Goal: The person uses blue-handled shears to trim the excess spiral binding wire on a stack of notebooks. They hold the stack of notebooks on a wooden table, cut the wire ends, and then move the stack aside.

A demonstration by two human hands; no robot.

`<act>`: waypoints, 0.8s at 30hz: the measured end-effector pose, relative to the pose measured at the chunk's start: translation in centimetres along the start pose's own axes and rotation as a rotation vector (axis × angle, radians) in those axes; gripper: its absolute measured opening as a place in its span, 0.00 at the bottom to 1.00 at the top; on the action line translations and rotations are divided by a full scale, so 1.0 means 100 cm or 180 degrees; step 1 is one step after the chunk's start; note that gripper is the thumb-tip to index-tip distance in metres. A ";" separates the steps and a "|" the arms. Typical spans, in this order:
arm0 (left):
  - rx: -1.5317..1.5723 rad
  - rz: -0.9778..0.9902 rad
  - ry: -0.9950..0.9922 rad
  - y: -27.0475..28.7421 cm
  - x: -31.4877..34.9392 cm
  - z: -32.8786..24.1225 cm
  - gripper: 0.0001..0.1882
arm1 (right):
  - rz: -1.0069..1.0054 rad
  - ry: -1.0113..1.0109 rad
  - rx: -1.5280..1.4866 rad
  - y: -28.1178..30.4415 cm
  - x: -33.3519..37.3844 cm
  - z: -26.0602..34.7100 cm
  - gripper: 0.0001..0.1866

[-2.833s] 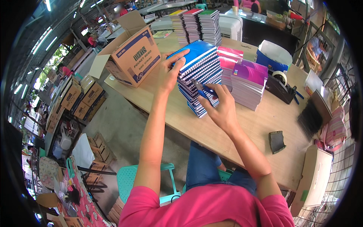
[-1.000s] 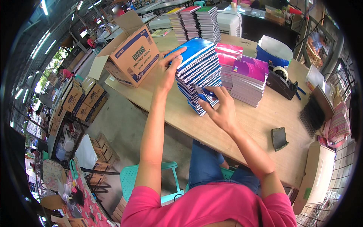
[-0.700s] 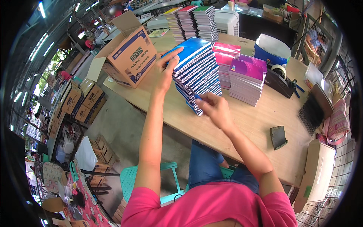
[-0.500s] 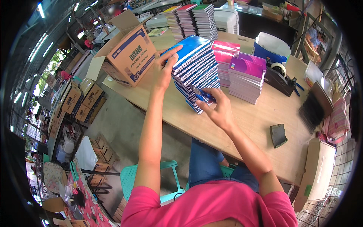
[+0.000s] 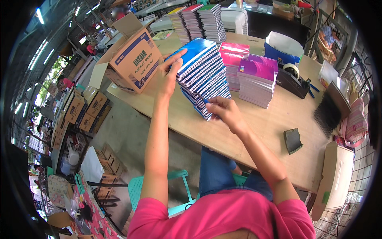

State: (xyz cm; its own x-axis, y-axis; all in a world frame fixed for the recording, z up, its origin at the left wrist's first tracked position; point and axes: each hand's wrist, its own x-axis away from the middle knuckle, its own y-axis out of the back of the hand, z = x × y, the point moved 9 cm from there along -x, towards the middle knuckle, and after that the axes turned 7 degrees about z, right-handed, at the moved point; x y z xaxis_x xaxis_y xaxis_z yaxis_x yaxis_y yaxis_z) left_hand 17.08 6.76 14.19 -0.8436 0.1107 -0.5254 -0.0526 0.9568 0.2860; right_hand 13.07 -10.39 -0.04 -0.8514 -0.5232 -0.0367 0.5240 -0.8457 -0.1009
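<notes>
A tall stack of blue spiral notebooks stands on the wooden table, its wire bindings turned toward me and its lower part uneven. My left hand grips the stack's upper left corner, with fingers lying over the glossy top cover. At the lower right of the stack, my right hand is closed around blue-handled pliers, close against the bindings. Only a bit of the blue handle shows now; the jaws are hidden.
Pink notebooks and purple notebooks are piled right of the blue stack. An open cardboard box stands left. Further right are a tape dispenser and a dark curved piece. Taller notebook piles stand behind.
My right hand has turned and moved slightly down and left along the bindings, covering the pliers' jaws that showed before. My left hand keeps its hold on the stack. The view has shifted slightly.
</notes>
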 end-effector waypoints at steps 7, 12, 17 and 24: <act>0.0009 -0.0014 0.0024 -0.002 0.002 -0.003 0.20 | -0.1201 0.1768 0.2387 0.000 0.040 0.038 0.24; -0.0411 -0.0112 -0.0093 0.008 0.000 0.006 0.20 | -0.1103 0.1599 0.2291 -0.003 0.031 0.032 0.19; 0.0065 0.0003 0.0107 -0.004 0.000 -0.001 0.21 | 0.0768 -0.0642 -0.1586 -0.007 -0.003 -0.031 0.17; -0.0140 -0.0116 -0.0153 0.010 0.000 0.011 0.19 | -0.1109 0.1699 0.2173 0.004 0.039 0.033 0.22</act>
State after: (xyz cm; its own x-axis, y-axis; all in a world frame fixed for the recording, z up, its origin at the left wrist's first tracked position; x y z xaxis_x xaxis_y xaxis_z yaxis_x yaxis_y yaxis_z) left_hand 17.63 7.97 13.64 -0.8141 0.0898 -0.5737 -0.1071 0.9478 0.3003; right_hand 10.07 -13.12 3.06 -0.7716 -0.2541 -0.5832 -0.0076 -0.9130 0.4079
